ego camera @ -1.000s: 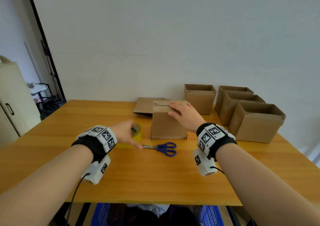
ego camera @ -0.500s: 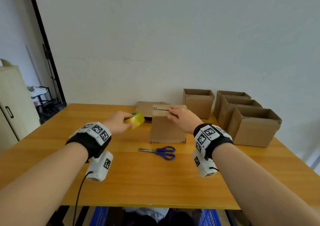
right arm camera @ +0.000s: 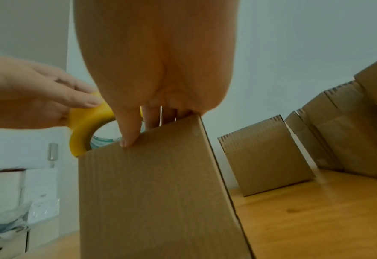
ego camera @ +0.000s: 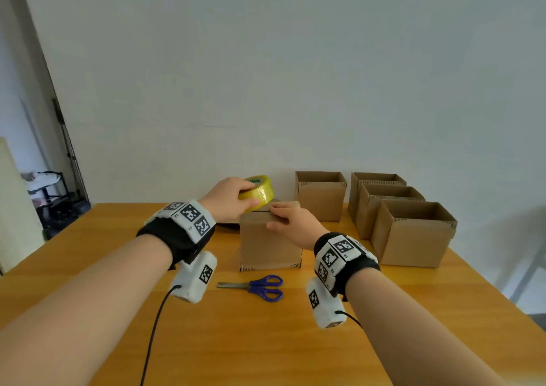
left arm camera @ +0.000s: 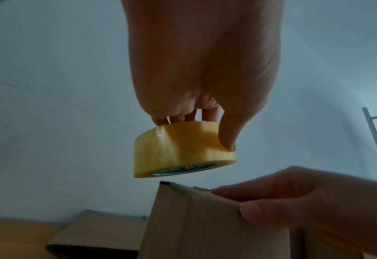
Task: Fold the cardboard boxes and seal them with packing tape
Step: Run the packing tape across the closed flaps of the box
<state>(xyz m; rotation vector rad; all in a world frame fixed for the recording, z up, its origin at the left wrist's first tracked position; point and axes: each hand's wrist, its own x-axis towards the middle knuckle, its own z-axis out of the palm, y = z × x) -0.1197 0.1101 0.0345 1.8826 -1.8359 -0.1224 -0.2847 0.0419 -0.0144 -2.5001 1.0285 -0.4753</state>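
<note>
A small closed cardboard box (ego camera: 269, 243) stands mid-table. My right hand (ego camera: 291, 223) lies flat on its top with the thumb against the near face, holding the flaps down (right arm camera: 125, 140). My left hand (ego camera: 232, 199) grips a yellow roll of packing tape (ego camera: 257, 192) and holds it in the air just above the box's far left top edge. In the left wrist view the tape roll (left arm camera: 180, 149) hangs a little above the box corner (left arm camera: 167, 185), thumb on its side. The right wrist view shows the tape roll (right arm camera: 87, 126) behind the box (right arm camera: 152, 192).
Blue-handled scissors (ego camera: 257, 286) lie on the wooden table (ego camera: 295, 341) in front of the box. Several open-topped cardboard boxes (ego camera: 413, 235) stand at the back right. Flat cardboard (ego camera: 227, 226) lies behind the box, near the wall.
My left hand lifted the tape roll from the table left of the box and carried it up and right, over the box top. The right hand stayed on the flaps.
</note>
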